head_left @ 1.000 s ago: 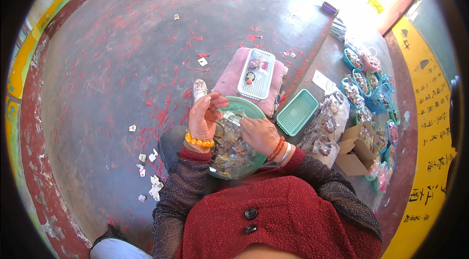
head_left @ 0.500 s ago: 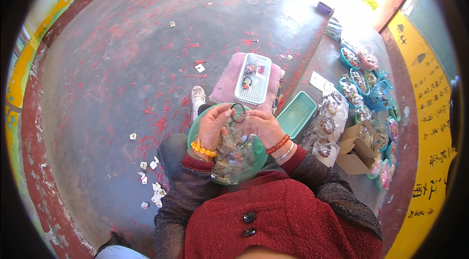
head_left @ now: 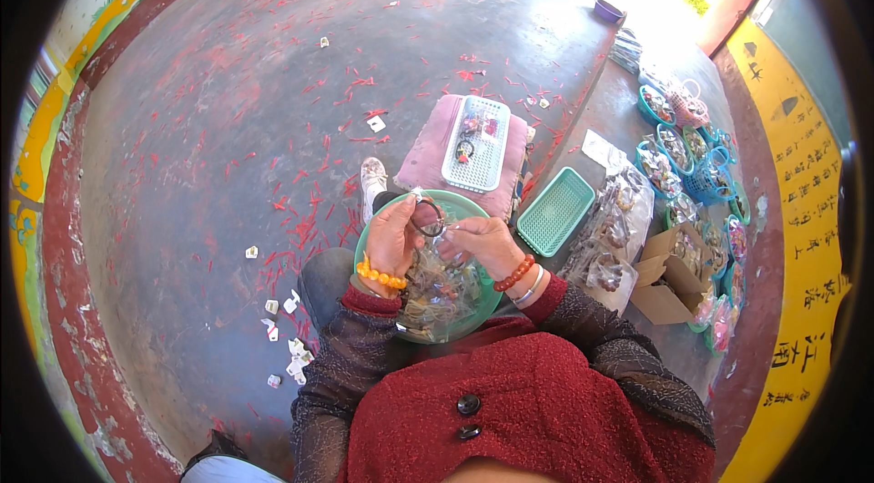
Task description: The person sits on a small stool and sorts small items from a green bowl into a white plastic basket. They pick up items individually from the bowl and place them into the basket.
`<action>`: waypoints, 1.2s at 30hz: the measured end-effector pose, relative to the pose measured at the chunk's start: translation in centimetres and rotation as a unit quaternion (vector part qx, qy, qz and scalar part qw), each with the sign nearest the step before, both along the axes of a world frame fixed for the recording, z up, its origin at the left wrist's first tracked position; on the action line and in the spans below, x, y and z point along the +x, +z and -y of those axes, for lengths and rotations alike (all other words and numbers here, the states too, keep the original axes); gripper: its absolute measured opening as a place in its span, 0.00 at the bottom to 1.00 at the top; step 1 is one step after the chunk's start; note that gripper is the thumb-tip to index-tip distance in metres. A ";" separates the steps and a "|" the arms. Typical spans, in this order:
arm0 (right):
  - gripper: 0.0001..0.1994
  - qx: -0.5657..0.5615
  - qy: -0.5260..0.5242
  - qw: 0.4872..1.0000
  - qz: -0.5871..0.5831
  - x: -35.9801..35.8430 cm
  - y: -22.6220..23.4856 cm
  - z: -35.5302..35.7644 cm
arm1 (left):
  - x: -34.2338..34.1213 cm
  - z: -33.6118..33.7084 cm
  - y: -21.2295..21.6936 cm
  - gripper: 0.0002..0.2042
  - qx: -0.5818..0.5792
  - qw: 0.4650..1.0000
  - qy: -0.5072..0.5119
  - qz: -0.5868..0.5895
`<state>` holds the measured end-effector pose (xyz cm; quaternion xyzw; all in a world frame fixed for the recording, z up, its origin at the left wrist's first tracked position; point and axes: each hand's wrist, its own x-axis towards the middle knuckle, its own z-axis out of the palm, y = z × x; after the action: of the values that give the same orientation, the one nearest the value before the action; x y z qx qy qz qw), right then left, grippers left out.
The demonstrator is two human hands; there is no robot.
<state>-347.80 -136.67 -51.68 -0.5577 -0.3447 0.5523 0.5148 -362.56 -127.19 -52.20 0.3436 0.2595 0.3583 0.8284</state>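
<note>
A dark thin loop [head_left: 442,213], like a hair tie or a bracelet, is stretched upright between my two hands. My left hand [head_left: 389,239] is closed, pinching its upper left side, where a small pale bit shows at the fingertips. At the loop's lower right, the fingers of my right hand [head_left: 492,244] are pinched together; a small shiny bit shows at their tips. Both hands are over a round green basin [head_left: 489,308] in my lap. Inside it lies a heap of clear plastic packets [head_left: 444,294] with small pieces in them.
Ahead, a white perforated tray [head_left: 489,172] with small ornaments rests on a pink cushion [head_left: 417,164]. To the right are a green basket [head_left: 557,212], plastic bags [head_left: 621,230], an opened cardboard box [head_left: 663,303] and several filled baskets [head_left: 699,181]. White scraps [head_left: 297,361] litter the floor at left.
The loop has shifted slightly left and down with my left fingers. My right fingertips have moved lower, from beside the loop to its lower right side.
</note>
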 end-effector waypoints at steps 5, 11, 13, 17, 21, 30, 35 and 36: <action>0.08 0.045 0.005 0.998 0.037 -0.2 -1.5 0.3 | -0.2 -0.2 -0.1 0.11 -0.022 0.999 -0.013 0.030; 0.09 0.083 0.002 0.993 0.080 0.4 -0.6 0.4 | -0.1 0.1 0.8 0.11 -0.013 1.000 -0.026 0.001; 0.09 0.114 0.002 0.982 0.152 0.9 0.3 0.0 | -0.2 -0.1 0.4 0.11 0.000 0.999 -0.045 -0.011; 0.08 0.112 -0.012 0.974 0.194 1.3 0.3 -0.3 | 0.1 0.1 -0.2 0.11 0.007 0.995 -0.084 -0.051; 0.06 0.056 -0.072 0.995 0.029 1.6 0.1 -0.5 | 0.5 0.7 0.7 0.10 0.015 0.994 -0.087 -0.061; 0.04 0.073 -0.160 0.970 -0.169 1.5 -0.4 -0.6 | 0.4 0.8 0.3 0.08 0.079 0.970 -0.193 -0.125; 0.04 0.041 -0.088 0.982 -0.164 2.9 0.1 -0.7 | 0.3 0.8 0.3 0.07 0.095 0.967 -0.187 -0.144; 0.04 0.033 -0.085 0.985 -0.149 3.4 0.3 -0.8 | 0.3 0.9 0.6 0.07 0.082 0.970 -0.183 -0.140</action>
<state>-344.36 -135.88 -51.36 -0.4788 -0.2338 0.5721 0.6236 -362.25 -128.08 -51.63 0.4983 0.2751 0.1688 0.8047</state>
